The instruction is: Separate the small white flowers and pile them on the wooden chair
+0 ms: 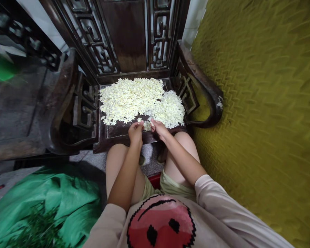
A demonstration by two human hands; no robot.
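The grip of the left hand (135,132) is pinched on a small white flower (139,120). That of the right hand (158,128) is set at the near edge of the flower pile (134,98), and whether it is closed cannot be told. The pile is spread over a dark carved chair seat (119,132).

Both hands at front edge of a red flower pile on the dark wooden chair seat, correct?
No: the flower pile is creamy white, not red. Head view shows left hand and right hand at its front edge on the dark wooden chair seat.
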